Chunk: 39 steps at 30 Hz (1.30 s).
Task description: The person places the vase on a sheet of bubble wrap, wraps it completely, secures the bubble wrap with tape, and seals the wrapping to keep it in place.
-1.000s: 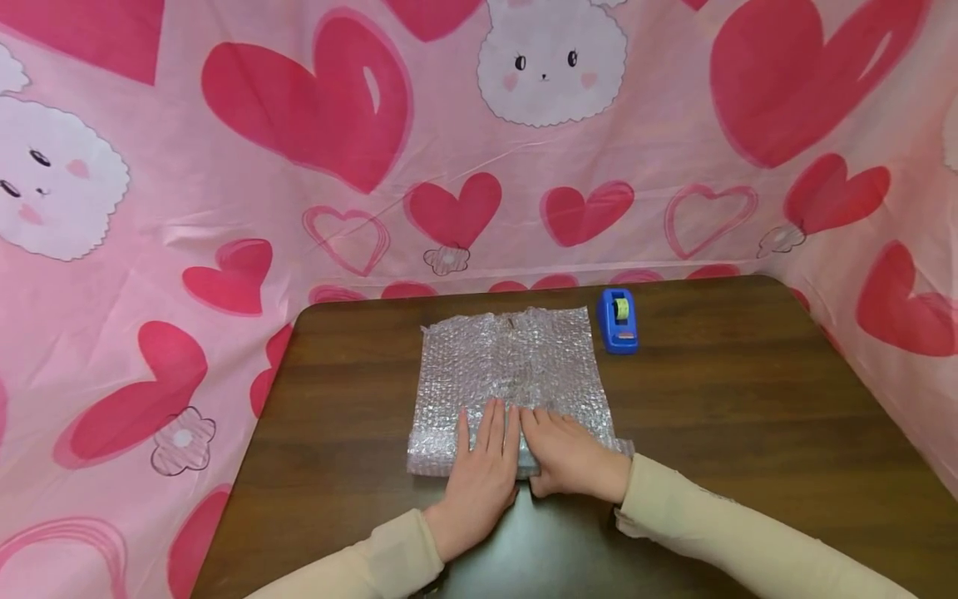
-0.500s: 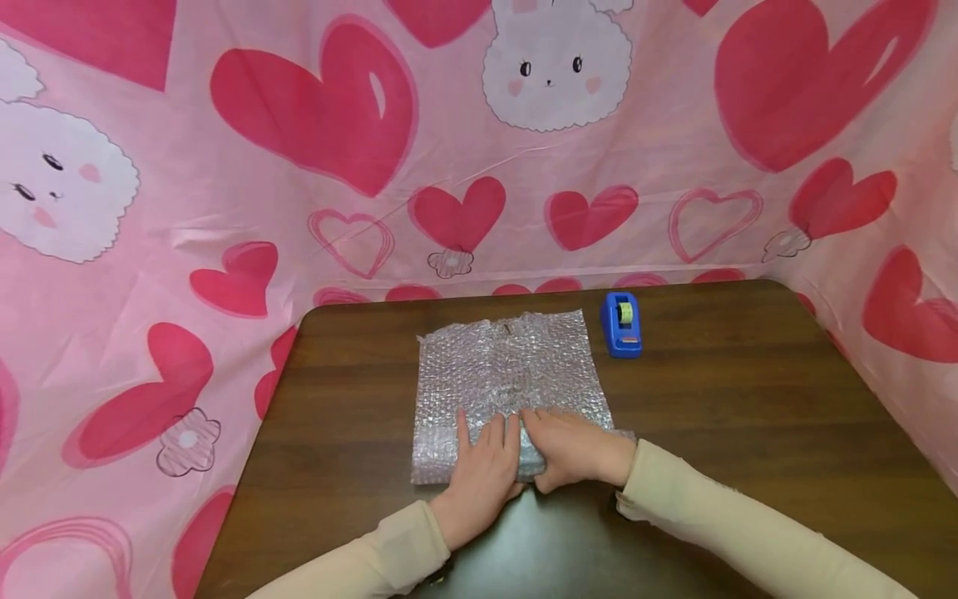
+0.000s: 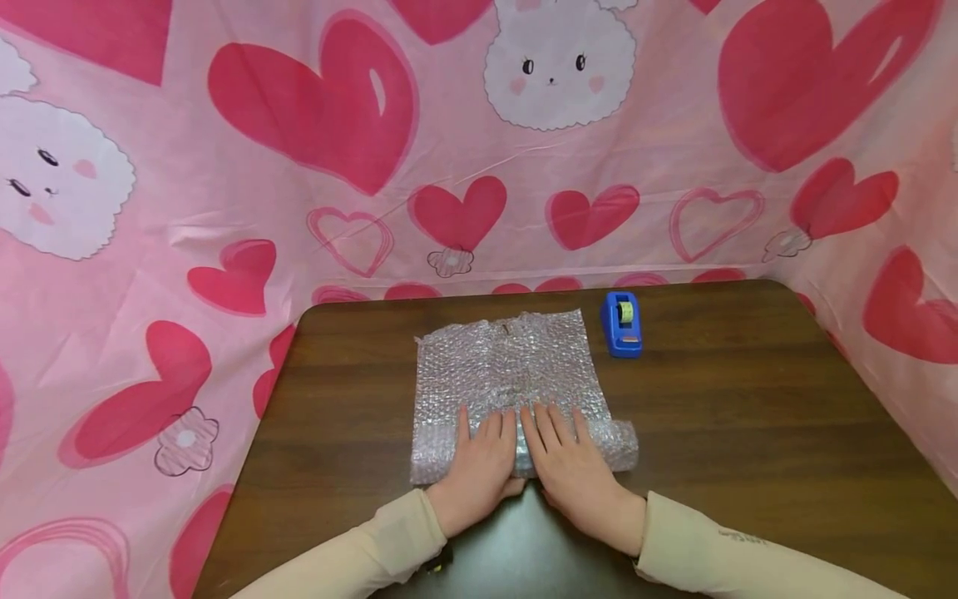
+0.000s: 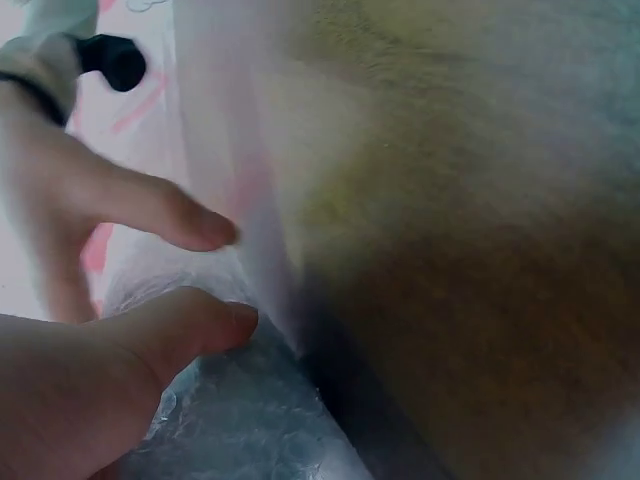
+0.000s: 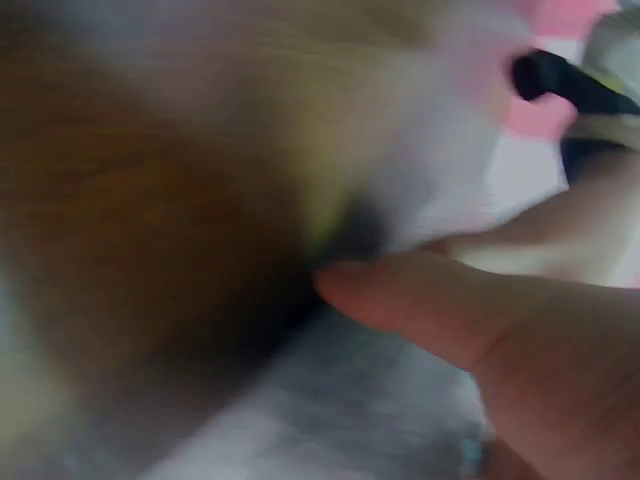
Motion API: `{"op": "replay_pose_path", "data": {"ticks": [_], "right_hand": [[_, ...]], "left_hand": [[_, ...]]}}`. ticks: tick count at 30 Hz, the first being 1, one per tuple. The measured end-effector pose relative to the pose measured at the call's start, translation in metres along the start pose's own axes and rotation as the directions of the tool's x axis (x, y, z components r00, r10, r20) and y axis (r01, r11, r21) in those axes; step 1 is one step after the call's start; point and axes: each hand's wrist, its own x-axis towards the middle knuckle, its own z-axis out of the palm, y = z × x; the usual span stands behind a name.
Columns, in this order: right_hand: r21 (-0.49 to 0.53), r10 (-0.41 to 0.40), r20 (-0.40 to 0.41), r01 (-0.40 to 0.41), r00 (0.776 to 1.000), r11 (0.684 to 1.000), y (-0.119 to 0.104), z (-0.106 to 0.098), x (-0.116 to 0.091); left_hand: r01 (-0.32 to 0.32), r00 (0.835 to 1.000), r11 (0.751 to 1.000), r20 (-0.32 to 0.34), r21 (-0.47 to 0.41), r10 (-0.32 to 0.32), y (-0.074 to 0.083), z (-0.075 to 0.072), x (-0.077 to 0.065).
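A sheet of bubble wrap [image 3: 509,358] lies on the table, its near end rolled into a thick roll [image 3: 623,445]. Something bluish shows through the roll between the hands; what it is stays hidden. My left hand [image 3: 481,466] rests on the left half of the roll, fingers stretched forward over the top. Its thumb [image 4: 200,330] lies along the near side. Beside it my right hand [image 3: 572,466] lies over the roll with fingers straight and spread. The right thumb [image 5: 400,300] reaches the near side too, blurred in the right wrist view.
A blue tape dispenser [image 3: 622,324] with a roll of tape stands behind the wrap to the right. The dark wooden table [image 3: 748,399] is walled by a pink cloth [image 3: 524,166] with hearts and rabbits. A small dark object [image 3: 437,561] shows by the left sleeve.
My right hand has turned from lying sideways across the roll to pointing forward, uncovering the roll's right end. The left hand stays nearly in place.
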Motion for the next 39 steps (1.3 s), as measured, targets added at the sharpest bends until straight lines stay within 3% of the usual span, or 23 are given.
{"op": "replay_pose_path", "data": {"ticks": [7,10,15,23,25,31,36,39], "right_hand": [[-0.015,-0.019,-0.164,0.017,0.986,1.0,0.007,0.029,0.004],[0.008,-0.039,-0.187,0.042,0.981,0.999,0.01,0.032,0.006],[0.078,-0.049,-0.116,0.059,0.992,0.995,0.012,0.029,0.007],[0.124,-0.074,-0.007,0.074,0.997,0.989,0.015,0.016,0.012],[0.141,-0.083,-0.003,0.082,0.997,0.987,0.017,0.014,0.014],[0.273,-0.077,0.045,0.062,0.996,0.96,0.024,0.006,0.018],[0.358,-0.077,0.114,0.031,0.99,0.933,0.029,0.002,0.021],[0.441,-0.084,0.156,0.006,0.984,0.897,0.033,0.002,0.022]], "left_hand": [[-0.001,0.999,0.996,0.04,-0.088,0.004,-0.004,-0.002,0.006],[0.012,0.996,0.988,0.087,-0.152,0.002,-0.006,-0.005,0.008],[0.031,0.984,0.969,0.177,-0.244,0.014,-0.01,-0.012,0.011],[0.071,0.962,0.952,0.273,-0.299,0.014,-0.017,-0.02,0.014],[0.071,0.964,0.957,0.265,-0.281,0.007,-0.018,-0.021,0.013],[-0.029,0.994,0.996,0.102,-0.079,0.037,-0.015,-0.026,0.008],[-0.068,0.997,0.998,0.031,0.014,0.067,-0.003,-0.024,0.0],[-0.071,0.997,0.996,0.014,0.059,0.071,0.003,-0.017,-0.004]]}}
